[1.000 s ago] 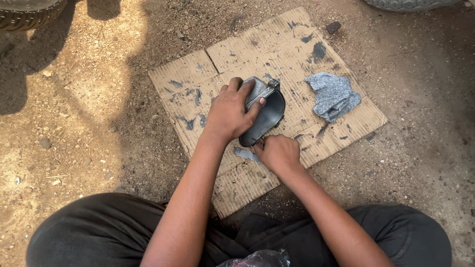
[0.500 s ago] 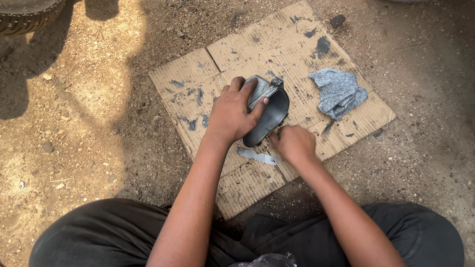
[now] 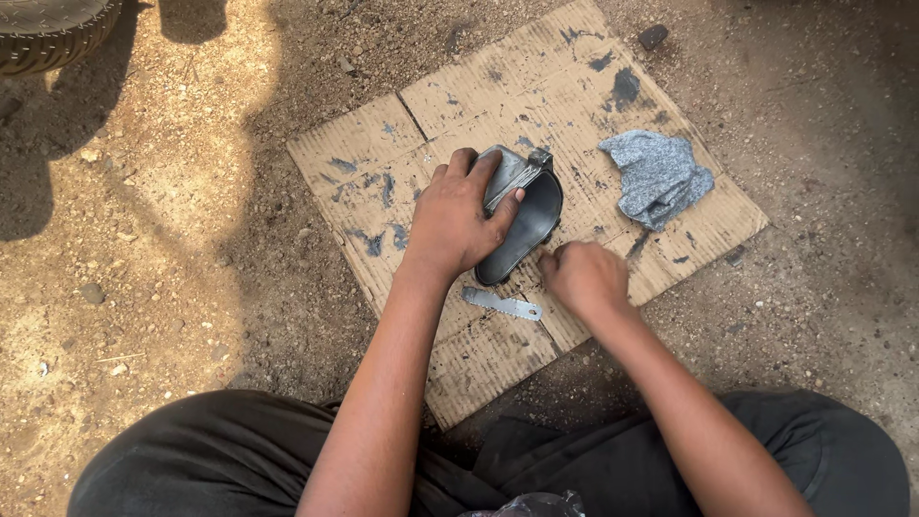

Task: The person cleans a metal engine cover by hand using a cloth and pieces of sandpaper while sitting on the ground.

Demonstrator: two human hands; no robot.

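My left hand (image 3: 459, 215) grips the upper side of a black curved rubber piece (image 3: 529, 222) with a grey metal part at its top, pressing it onto a stained cardboard sheet (image 3: 450, 124). My right hand (image 3: 584, 278) is curled into a loose fist just right of the rubber piece's lower end; whether it holds something small is hidden. A thin grey metal blade (image 3: 503, 304) lies flat on the cardboard between my two wrists, touched by neither hand.
A crumpled grey rag (image 3: 659, 176) lies on the cardboard's right part. Dirt and pebbles surround the sheet. A tyre (image 3: 53, 33) shows at the top left corner. A small dark stone (image 3: 654, 36) sits beyond the cardboard. My dark-trousered legs fill the bottom.
My right hand has shifted right and off the metal blade, which now lies uncovered on the cardboard. My left hand has stayed on the rubber piece.
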